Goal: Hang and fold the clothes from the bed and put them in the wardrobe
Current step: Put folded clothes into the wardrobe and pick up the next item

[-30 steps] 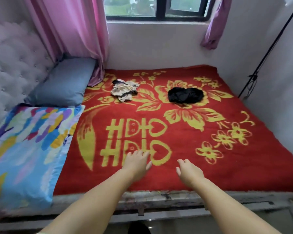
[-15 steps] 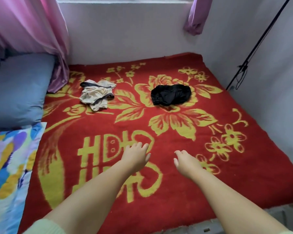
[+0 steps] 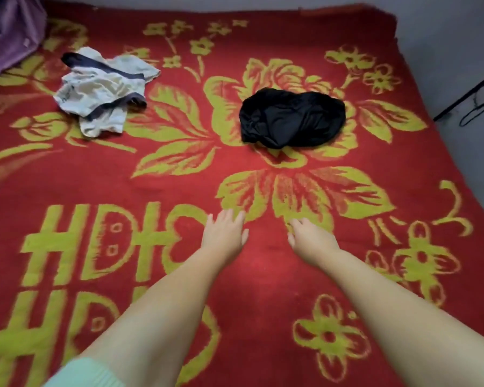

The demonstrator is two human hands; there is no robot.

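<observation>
Both hands extended over bed, holding nothing.
Left hand (image 3: 224, 233) and right hand (image 3: 312, 238) relaxed, short of crumpled black cloth garment (image 3: 291, 118); rumpled cream garment (image 3: 104, 88) far left.

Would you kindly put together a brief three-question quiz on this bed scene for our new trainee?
1. True or false: the left hand grips a garment.
2. Which lies nearer the right hand: A) the black garment, B) the cream garment?
3. Fill in: both garments lie crumpled on the red ____.

Key: 1 false, it holds nothing; 2 A; 3 blanket.
</observation>
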